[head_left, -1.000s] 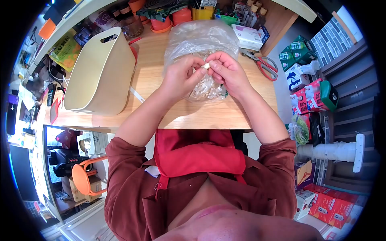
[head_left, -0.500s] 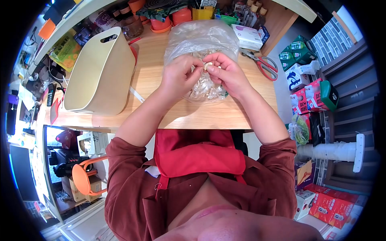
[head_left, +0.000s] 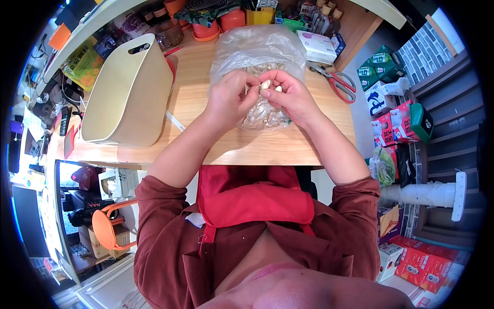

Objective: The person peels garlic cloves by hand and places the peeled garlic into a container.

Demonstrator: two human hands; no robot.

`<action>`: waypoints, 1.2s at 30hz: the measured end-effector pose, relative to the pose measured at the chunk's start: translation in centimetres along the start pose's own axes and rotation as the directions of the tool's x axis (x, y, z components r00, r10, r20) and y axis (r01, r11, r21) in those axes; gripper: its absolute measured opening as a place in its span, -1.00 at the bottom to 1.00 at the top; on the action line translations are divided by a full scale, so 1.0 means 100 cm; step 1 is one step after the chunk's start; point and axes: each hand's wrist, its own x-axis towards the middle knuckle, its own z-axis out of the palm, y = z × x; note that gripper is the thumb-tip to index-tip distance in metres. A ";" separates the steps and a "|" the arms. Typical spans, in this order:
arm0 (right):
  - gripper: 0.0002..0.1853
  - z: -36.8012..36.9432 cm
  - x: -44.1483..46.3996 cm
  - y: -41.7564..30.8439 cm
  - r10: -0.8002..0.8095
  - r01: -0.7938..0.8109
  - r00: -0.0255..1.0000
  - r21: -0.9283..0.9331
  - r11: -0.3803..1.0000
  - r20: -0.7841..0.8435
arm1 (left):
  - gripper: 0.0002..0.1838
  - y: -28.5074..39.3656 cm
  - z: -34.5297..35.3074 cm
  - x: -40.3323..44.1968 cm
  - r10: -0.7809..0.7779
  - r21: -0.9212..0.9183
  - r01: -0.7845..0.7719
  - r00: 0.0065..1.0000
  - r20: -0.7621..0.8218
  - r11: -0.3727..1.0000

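Note:
Both hands meet over a clear plastic bag [head_left: 260,49] that lies on the wooden table and holds many small pale pieces, which look like garlic cloves and skins. My right hand [head_left: 290,97] is closed around small whitish cloves [head_left: 265,84]; one shows between thumb and index finger, another deeper in the fingers. My left hand [head_left: 234,95] is pinched right beside that clove, its fingertips touching or nearly touching it. Whatever lies between the left fingertips is too small to make out.
A tall cream bin [head_left: 149,98] stands on the left of the table [head_left: 206,149]. Red-handled scissors [head_left: 339,85] lie at the right edge. Behind the bag are a white box [head_left: 315,47], orange pots [head_left: 206,32] and small bottles. Stacked boxes fill the floor at right.
The fingers have shifted slightly around the cloves. A second pale clove now shows more clearly in my right hand. Both arms stay in nearly the same place.

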 end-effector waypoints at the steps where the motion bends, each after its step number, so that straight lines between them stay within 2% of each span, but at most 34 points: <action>1: -0.69 0.000 0.000 -0.001 -0.005 0.005 1.000 -0.016 1.000 -0.001 | -0.88 -0.001 0.000 0.000 -0.012 0.005 0.012 1.000 -0.009 1.000; 8: -0.65 0.001 -0.001 -0.004 -0.022 0.017 0.999 -0.145 0.989 -0.032 | -0.89 0.001 -0.001 -0.001 -0.104 0.004 0.105 0.991 -0.083 0.994; 14: -0.66 0.001 0.001 -0.002 -0.081 0.060 0.994 -0.259 0.964 -0.072 | -0.89 0.000 -0.003 0.000 -0.043 0.039 0.047 0.995 -0.085 0.998; 18: -0.68 -0.001 0.004 0.003 -0.111 0.075 0.990 -0.346 0.935 -0.086 | -0.90 0.001 -0.005 0.000 -0.074 -0.005 0.074 0.997 -0.017 0.997; 21: -0.67 -0.005 0.006 0.009 -0.201 0.143 0.977 -0.482 0.865 -0.070 | -0.90 -0.003 -0.005 0.000 -0.061 -0.017 0.062 0.998 0.004 0.998; 24: -0.64 -0.001 0.003 0.004 -0.272 0.164 0.961 -0.688 0.707 -0.050 | -0.87 -0.004 -0.004 0.001 -0.098 -0.037 0.098 0.995 -0.011 0.995; 26: -0.64 0.001 0.002 0.003 -0.319 0.212 0.948 -0.731 0.649 -0.009 | -0.84 0.001 -0.002 0.003 -0.129 -0.050 0.128 0.991 -0.034 0.991; 32: -0.63 0.001 0.002 0.005 -0.364 0.273 0.929 -0.786 0.555 0.066 | -0.80 -0.006 0.001 0.002 -0.001 0.012 0.001 1.000 0.004 1.000; 35: -0.64 0.000 0.003 0.007 -0.388 0.285 0.919 -0.802 0.525 0.073 | -0.79 -0.005 0.002 -0.001 -0.119 -0.008 0.119 0.993 -0.008 0.993; 36: -0.65 0.000 0.003 0.008 -0.395 0.283 0.916 -0.807 0.518 0.068 | -0.79 -0.005 0.002 -0.001 -0.112 -0.007 0.112 0.994 0.002 0.994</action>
